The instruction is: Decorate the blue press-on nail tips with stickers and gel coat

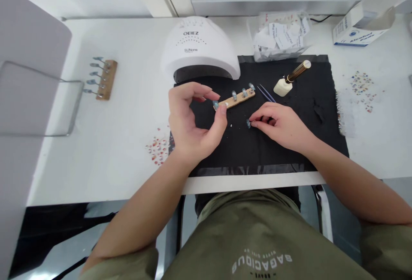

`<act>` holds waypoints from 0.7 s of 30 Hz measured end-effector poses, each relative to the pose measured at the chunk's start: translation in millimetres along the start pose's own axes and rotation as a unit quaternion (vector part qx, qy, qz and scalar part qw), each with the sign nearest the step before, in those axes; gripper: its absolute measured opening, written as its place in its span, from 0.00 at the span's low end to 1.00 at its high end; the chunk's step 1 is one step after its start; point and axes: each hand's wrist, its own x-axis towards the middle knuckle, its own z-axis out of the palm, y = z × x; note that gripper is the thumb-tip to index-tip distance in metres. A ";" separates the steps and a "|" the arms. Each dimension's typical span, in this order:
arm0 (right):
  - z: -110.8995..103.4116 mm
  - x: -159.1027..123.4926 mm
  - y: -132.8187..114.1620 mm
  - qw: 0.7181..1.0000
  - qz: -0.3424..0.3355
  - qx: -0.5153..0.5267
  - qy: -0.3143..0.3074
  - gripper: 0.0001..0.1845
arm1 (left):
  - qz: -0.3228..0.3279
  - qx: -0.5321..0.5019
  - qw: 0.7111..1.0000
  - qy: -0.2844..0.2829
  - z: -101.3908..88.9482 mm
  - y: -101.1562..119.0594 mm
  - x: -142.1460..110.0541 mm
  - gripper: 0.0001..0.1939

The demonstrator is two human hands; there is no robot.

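Observation:
My left hand [192, 127] grips the near left end of a narrow wooden nail tip stand [237, 99] between thumb and fingers. A blue false nail [216, 105] shows at that end, between my fingertips. Several more glossy blue nails stand on small metal posts along the strip toward its right end. Low over the black mat [257, 151], my right hand [286, 126] is closed in a pinch on another small blue false nail [248, 124]. Tweezers [267, 93] lie just beyond my right hand, beside a pale polish bottle [283, 87] whose gold cap is on.
A white nail lamp [199, 48] stands behind the mat. To its right are a clear box of alcohol pads [280, 35] and an open carton [363, 25]. Loose gems [157, 147] lie at left, more gems [362, 85] at right. Another nail stand [107, 79] sits far left.

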 end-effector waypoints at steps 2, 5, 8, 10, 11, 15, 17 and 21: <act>-0.7 -0.2 0.2 1.000 0.004 -0.005 0.003 0.05 | -0.014 0.019 1.000 -0.011 0.1 -0.7 -0.7 0.13; -1.3 -0.3 0.5 1.000 0.009 -0.007 0.008 0.04 | -0.018 0.017 1.000 -0.008 0.5 -1.2 -0.9 0.13; -0.8 -0.2 0.6 1.000 0.018 -0.001 0.010 0.05 | -0.004 0.001 1.000 0.000 1.2 -0.8 0.1 0.13; -0.1 -0.1 0.2 1.000 0.026 0.009 0.006 0.05 | 0.008 -0.007 1.000 0.005 1.5 -0.4 1.0 0.13; 0.3 -0.1 -0.2 0.999 0.030 0.015 0.004 0.05 | 0.012 -0.010 1.000 0.009 1.5 -0.3 1.2 0.12; 0.8 -1.2 -2.7 0.999 0.040 0.033 -0.003 0.06 | 0.013 -0.014 1.000 0.007 1.0 0.1 0.7 0.12; 0.7 -1.9 -3.7 0.998 0.041 0.038 -0.005 0.05 | 0.002 0.004 1.000 0.001 0.6 0.0 -0.5 0.12; 0.3 -1.6 -3.7 0.999 0.034 0.040 -0.004 0.06 | -0.019 0.045 0.999 -0.009 0.4 -0.5 -2.6 0.13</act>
